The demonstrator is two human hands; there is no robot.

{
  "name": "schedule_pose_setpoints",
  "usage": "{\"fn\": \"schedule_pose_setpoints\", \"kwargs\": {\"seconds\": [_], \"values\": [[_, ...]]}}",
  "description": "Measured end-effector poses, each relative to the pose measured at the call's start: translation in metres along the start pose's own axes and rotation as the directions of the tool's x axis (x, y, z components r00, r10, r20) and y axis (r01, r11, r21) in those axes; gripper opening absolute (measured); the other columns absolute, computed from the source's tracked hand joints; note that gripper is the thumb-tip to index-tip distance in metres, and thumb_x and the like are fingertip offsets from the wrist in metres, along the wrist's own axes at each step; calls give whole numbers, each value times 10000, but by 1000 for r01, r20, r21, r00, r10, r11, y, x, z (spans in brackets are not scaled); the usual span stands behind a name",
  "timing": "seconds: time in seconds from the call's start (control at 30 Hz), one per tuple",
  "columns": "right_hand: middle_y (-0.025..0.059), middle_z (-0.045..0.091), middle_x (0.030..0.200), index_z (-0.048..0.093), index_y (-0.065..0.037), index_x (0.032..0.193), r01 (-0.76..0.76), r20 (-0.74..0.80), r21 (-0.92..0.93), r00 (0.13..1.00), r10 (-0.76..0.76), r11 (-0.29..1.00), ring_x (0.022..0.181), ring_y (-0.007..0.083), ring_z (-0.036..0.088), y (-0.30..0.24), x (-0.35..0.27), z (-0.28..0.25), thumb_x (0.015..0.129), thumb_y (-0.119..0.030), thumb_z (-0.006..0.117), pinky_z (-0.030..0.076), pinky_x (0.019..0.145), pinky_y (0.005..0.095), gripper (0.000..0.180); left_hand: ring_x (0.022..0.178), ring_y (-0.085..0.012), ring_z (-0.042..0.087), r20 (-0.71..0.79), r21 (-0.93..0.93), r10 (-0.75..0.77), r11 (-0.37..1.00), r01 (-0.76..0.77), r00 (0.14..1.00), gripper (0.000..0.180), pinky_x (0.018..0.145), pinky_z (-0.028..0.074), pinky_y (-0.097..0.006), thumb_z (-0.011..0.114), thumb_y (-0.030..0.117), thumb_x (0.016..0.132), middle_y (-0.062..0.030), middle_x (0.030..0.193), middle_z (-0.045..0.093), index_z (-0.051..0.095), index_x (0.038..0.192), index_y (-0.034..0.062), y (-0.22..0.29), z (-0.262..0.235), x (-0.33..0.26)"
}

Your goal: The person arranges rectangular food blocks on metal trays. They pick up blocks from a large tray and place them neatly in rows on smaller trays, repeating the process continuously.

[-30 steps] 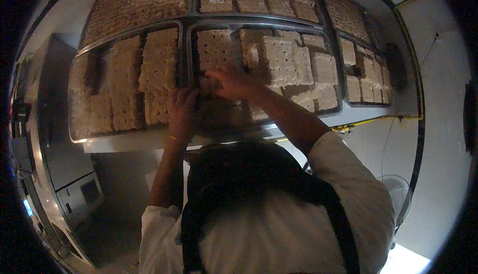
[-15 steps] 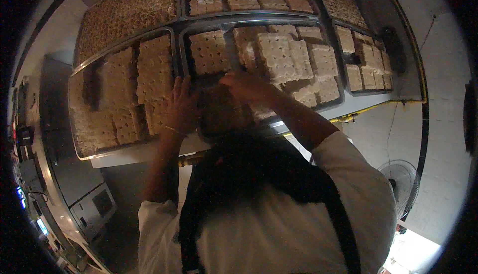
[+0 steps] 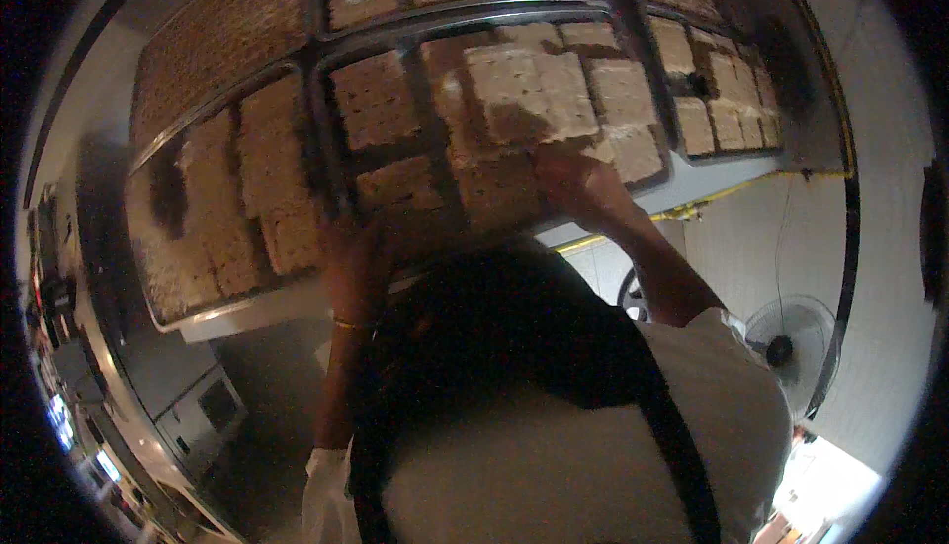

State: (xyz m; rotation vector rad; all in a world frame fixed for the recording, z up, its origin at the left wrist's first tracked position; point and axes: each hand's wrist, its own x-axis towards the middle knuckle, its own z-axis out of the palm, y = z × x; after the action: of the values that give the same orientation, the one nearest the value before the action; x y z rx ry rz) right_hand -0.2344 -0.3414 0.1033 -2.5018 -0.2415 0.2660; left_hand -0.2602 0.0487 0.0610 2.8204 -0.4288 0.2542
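Thick tan slabs with rows of small holes, like biscuit or cracker slabs, fill a metal-rimmed middle tray (image 3: 474,12). A paler slab (image 3: 524,94) lies on top of others there, with a shadow across its near part. Just in front of it, my right hand (image 3: 585,188) has its fingers curled in against the slabs; what they hold, if anything, is hidden. My left hand (image 3: 354,262), dark and blurred, lies at the near left corner of this tray with its fingers apart. Beside it is a smaller-looking slab (image 3: 398,183).
A left tray (image 3: 219,302) holds more slabs, as does a right tray (image 3: 733,152). Behind stand further full trays, one with a finely bumpy layer (image 3: 222,50). A yellow pipe (image 3: 682,211) runs along the table's front right. A fan (image 3: 791,351) stands at right.
My right hand has moved right and nearer to me, from the tray's middle. My left hand has come down toward the tray's near edge. The trays sit slightly further left in view.
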Motion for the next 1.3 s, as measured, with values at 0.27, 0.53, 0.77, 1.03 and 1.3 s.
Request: {"fn": "schedule_pose_setpoints", "kwargs": {"seconds": [0.27,0.53,0.77,1.03,1.3], "values": [[189,584,1415,612,-116,1396,-200,-228,-230,963,147,953,1332,351,534,95,-58,-53,917,-266,687,436,1127,429,508,1278,-419,496,-31,-160,-20,987,15,999,399,1076,414,-523,802,170,812,-190,1268,599,703,1191,92,-3,8,-14],[178,625,1346,624,-90,1345,344,-151,-326,901,-407,881,1240,370,594,63,-8,-22,895,-183,678,508,1038,466,463,1269,-415,523,-82,-153,-147,979,133,986,384,1079,415,-522,783,162,862,-194,1326,613,674,1223,85,9,8,-42],[178,650,1317,633,-120,1307,224,-76,-30,971,-226,974,1195,414,603,-5,4,19,889,-269,738,482,1050,498,456,1208,-389,556,-158,-189,-458,884,429,875,396,1026,460,-487,826,202,833,-183,1258,631,678,1178,75,-8,-38,-116],[218,656,1247,609,-47,1358,374,73,-36,926,-371,927,1169,421,610,-109,25,90,912,-223,729,480,1040,508,494,1198,-415,569,-103,-206,-610,786,584,785,395,1036,469,-477,804,194,845,-210,1256,636,675,1179,27,-92,-64,-208],[143,686,1155,556,-56,1422,378,91,120,917,-389,918,875,250,689,-283,52,235,902,-206,787,573,798,399,588,1174,-397,645,122,-359,-852,441,823,510,467,1002,515,-461,794,228,871,-229,1253,661,662,1258,2,-267,-101,-329]]}}
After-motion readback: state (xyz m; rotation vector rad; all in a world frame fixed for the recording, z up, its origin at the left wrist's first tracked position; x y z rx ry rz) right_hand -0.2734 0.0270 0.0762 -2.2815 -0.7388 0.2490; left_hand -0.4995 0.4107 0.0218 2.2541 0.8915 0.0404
